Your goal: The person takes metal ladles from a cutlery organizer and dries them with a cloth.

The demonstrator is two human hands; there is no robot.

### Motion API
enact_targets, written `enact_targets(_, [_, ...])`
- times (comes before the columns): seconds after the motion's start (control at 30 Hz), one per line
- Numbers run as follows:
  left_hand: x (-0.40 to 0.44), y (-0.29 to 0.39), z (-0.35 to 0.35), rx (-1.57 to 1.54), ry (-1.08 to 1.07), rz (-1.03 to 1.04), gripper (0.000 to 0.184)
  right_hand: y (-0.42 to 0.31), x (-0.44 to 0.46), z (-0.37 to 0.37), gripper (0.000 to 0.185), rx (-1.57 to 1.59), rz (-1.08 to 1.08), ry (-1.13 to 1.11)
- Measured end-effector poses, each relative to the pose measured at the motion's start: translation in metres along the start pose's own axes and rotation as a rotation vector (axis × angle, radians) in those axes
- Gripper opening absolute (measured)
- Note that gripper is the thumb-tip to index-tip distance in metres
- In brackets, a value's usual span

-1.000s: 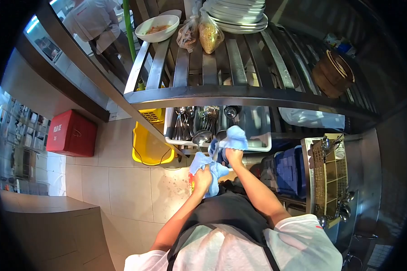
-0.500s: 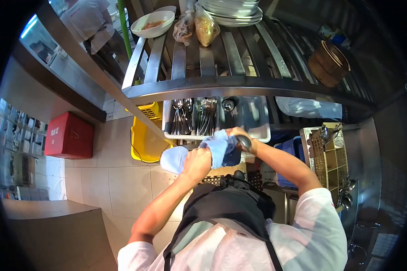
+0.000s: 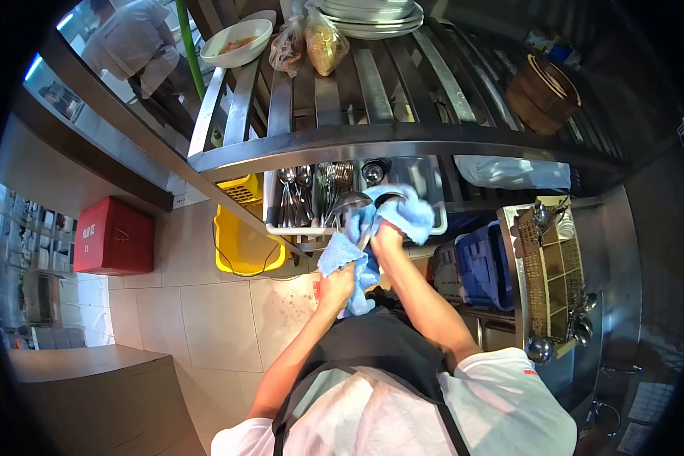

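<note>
A light blue cloth [image 3: 412,216] is draped over and between my hands. My left hand [image 3: 338,286] is closed on its lower part, close to my apron. My right hand [image 3: 387,239] is closed on the upper part, farther forward. A ladle [image 3: 351,202] shows its round metal bowl beside the cloth, its handle running down toward my hands. Another dark, rounded metal bowl [image 3: 390,198] is partly wrapped by the cloth; its handle is hidden. Just beyond is a white cutlery tray [image 3: 274,199] with spoons [image 3: 302,195], forks [image 3: 334,186] and small round metal pieces [image 3: 374,172].
A slatted metal shelf [image 3: 403,144] above the tray bears plates, bagged food and a wooden steamer [image 3: 543,97]. At right stands a utensil rack [image 3: 556,262] beside a blue crate [image 3: 484,270]. A yellow tub [image 3: 239,243] and red box [image 3: 114,237] sit left. Another person [image 3: 133,42] stands far left.
My right hand has moved forward and inward with the cloth. The cloth has spread upward around the metal bowls, and the ladle bowl now shows over the tray. My left hand has shifted slightly.
</note>
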State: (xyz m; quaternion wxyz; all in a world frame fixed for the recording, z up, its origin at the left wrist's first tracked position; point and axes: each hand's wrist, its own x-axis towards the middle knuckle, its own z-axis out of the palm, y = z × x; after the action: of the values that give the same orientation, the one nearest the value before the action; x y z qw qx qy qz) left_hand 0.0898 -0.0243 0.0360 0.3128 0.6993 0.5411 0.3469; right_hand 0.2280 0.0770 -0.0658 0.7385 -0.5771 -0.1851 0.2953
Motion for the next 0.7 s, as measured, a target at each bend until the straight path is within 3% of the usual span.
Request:
enact_targets(0.03, [0.001, 0.001, 0.000, 0.113, -0.010, 0.069, 0.016, -0.067, -0.025, 0.015, 0.023, 0.745, 0.644, -0.101])
enact_targets(0.07, [0.004, 0.002, -0.004, 0.119, -0.012, 0.077, 0.016, -0.062, -0.033, 0.011, 0.023, 0.754, 0.642, -0.100])
enact_targets(0.13, [0.007, 0.006, -0.013, 0.578, -0.001, 0.347, 0.012, -0.044, -0.048, -0.001, 0.014, 0.569, 0.807, -0.208])
enact_targets(0.17, [0.010, 0.012, -0.019, 0.579, 0.001, 0.346, 0.012, -0.059, -0.049, -0.001, 0.015, 0.475, 0.711, -0.202])
enact_targets(0.23, [0.013, 0.029, -0.034, -0.076, 0.104, 0.114, 0.009, -0.093, -0.045, -0.014, 0.013, 0.292, 0.514, -0.306])
enact_targets(0.27, [0.014, 0.034, -0.040, -0.076, 0.106, 0.108, 0.009, -0.092, -0.033, -0.022, 0.013, 0.258, 0.363, -0.372])
enact_targets(0.33, [0.018, 0.035, -0.053, 0.071, 0.033, 0.180, 0.008, -0.123, 0.003, -0.025, 0.015, -0.950, -0.975, -0.609])
enact_targets(0.4, [0.016, 0.026, -0.061, 0.015, -0.031, 0.144, 0.007, -0.127, 0.016, -0.017, 0.017, -0.372, -0.668, -1.058])
enact_targets(0.43, [0.020, 0.027, -0.064, 0.096, -0.107, 0.236, 0.007, -0.164, 0.020, -0.012, 0.018, -0.570, -0.166, -1.266])
enact_targets(0.47, [0.025, 0.033, -0.067, 0.178, -0.185, 0.332, 0.008, -0.164, 0.029, 0.000, 0.019, -0.913, -0.598, -1.545])
enact_targets(0.53, [0.025, 0.051, -0.072, 0.084, -0.266, 0.270, 0.011, -0.168, 0.029, -0.009, 0.019, -0.977, -0.665, -1.524])
enact_targets(0.6, [0.032, 0.054, -0.067, 0.071, -0.071, 0.385, 0.015, -0.185, 0.026, -0.007, 0.013, -0.819, -0.825, -1.262])
enact_targets(0.67, [0.034, 0.049, -0.070, 0.001, -0.032, 0.394, 0.016, -0.171, 0.027, -0.010, 0.012, -0.555, -0.720, -0.922])
enact_targets(0.7, [0.039, 0.041, -0.069, 0.176, -0.010, 0.488, 0.015, -0.159, 0.024, -0.013, 0.029, -0.364, -0.506, -0.761])
